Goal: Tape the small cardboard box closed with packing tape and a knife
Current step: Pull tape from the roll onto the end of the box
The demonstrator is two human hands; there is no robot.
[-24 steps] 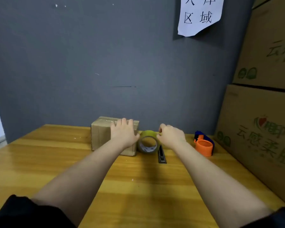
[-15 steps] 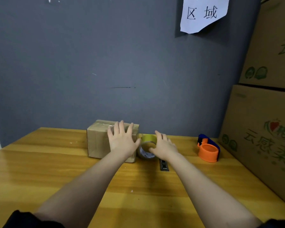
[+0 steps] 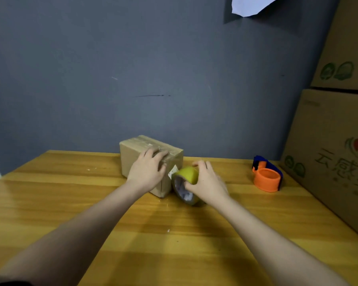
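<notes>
A small cardboard box (image 3: 132, 157) with clear tape along its top stands near the back of the wooden table (image 3: 50, 203). My left hand (image 3: 148, 170) grips the box's near right top edge, fingers curled over it. Just right of the box, my right hand (image 3: 205, 182) holds a yellowish roll of packing tape (image 3: 187, 174), tilted on its edge, with the thumb inside the core and the fingers over the outer rim. The knife is hidden behind my right hand.
An orange and blue tape dispenser (image 3: 267, 176) sits at the back right. Large printed cartons (image 3: 335, 141) are stacked along the right edge. A grey wall (image 3: 153, 69) closes the back, with a white paper sheet (image 3: 252, 5) pinned high up.
My right hand has taken hold of the tape roll and tilted it up off the table. My left hand has shifted from lying flat on the box to gripping its edge. The box has turned slightly.
</notes>
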